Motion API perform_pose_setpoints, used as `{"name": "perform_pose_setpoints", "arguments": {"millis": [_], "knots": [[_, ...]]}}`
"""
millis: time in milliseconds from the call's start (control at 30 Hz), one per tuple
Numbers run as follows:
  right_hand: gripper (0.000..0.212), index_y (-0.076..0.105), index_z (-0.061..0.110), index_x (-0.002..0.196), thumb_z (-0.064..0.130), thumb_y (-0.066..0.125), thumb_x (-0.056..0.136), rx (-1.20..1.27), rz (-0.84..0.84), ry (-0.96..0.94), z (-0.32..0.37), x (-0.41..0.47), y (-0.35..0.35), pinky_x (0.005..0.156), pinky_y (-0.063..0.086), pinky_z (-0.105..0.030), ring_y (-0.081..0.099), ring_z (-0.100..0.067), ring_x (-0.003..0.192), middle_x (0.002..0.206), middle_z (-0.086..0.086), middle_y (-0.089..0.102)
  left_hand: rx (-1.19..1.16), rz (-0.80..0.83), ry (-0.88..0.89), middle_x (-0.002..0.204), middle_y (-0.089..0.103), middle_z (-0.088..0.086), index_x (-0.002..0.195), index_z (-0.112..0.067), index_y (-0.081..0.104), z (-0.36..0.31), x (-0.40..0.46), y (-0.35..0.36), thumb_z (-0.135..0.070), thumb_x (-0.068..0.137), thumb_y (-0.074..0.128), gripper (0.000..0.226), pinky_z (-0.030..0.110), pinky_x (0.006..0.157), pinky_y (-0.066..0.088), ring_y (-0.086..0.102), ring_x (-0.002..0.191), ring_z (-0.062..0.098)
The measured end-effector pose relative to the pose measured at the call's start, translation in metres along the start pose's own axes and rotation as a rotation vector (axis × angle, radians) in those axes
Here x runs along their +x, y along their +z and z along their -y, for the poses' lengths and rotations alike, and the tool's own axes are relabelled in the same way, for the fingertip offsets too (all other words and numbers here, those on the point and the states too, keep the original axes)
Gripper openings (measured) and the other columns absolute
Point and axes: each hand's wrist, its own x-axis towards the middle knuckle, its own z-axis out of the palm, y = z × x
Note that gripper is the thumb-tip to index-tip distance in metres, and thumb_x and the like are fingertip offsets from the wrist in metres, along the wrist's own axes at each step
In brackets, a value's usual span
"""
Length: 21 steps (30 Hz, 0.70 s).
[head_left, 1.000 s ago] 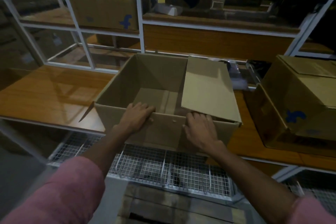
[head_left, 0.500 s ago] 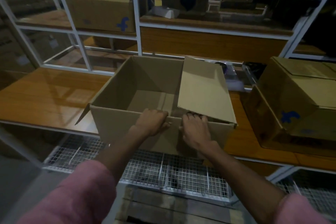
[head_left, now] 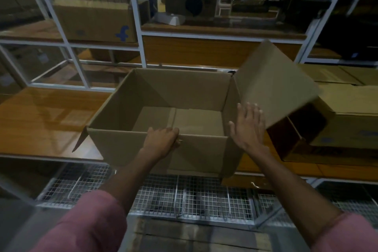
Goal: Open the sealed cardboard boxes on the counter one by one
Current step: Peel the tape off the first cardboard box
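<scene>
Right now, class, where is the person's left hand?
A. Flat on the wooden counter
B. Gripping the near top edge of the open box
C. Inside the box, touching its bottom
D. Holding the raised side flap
B: the left hand curls its fingers over the near top edge of the open box, while the right hand is spread by the raised flap.

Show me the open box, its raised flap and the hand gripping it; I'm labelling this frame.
open box (head_left: 131, 145): head view, front wall.
raised flap (head_left: 274, 84): head view, middle.
left hand (head_left: 161, 139): head view, knuckles.
</scene>
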Motion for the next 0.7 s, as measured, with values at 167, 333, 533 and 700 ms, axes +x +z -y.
{"name": "perform_pose_setpoints", "arguments": {"millis": [167,333,533,700], "knots": [[0.062,0.027,0.017,0.154,0.040,0.049,0.101,0.193,0.201,0.261,-0.013,-0.006,0.009,0.113,0.030,-0.054,0.034,-0.040,0.142,0.157,-0.018,0.033,-0.018,-0.008,0.011,0.115,0.066,0.002,0.123,-0.024,0.050,0.003,0.001,0.005,-0.049,0.101,0.045,0.034,0.050,0.098,0.044,0.064,0.105,0.027],[0.062,0.026,0.032,0.155,0.023,0.053,0.099,0.439,0.257,0.361,-0.011,-0.006,0.010,0.101,0.047,-0.052,0.054,-0.038,0.123,0.138,-0.016,0.053,0.001,-0.017,0.003,0.116,0.066,0.002,0.116,-0.024,0.049,0.001,0.000,0.005,-0.053,0.098,0.046,0.034,0.046,0.093,0.042,0.063,0.106,0.028],[0.051,0.047,0.028,0.146,0.011,0.053,0.098,0.481,0.159,0.343,-0.021,-0.008,0.010,0.094,0.054,-0.047,0.059,-0.033,0.119,0.136,-0.012,0.060,-0.012,-0.073,-0.040,0.121,0.062,0.000,0.114,-0.025,0.052,-0.007,-0.002,0.009,-0.058,0.091,0.053,0.040,0.045,0.089,0.037,0.057,0.112,0.027],[0.047,0.056,0.026,0.140,0.005,0.053,0.097,0.496,0.125,0.346,-0.036,-0.015,0.003,0.099,0.046,-0.040,0.050,-0.030,0.127,0.138,-0.010,0.058,-0.065,-0.103,-0.014,0.119,0.063,-0.001,0.114,-0.026,0.053,-0.020,-0.002,0.008,-0.055,0.093,0.054,0.036,0.043,0.091,0.034,0.056,0.111,0.023]]}}
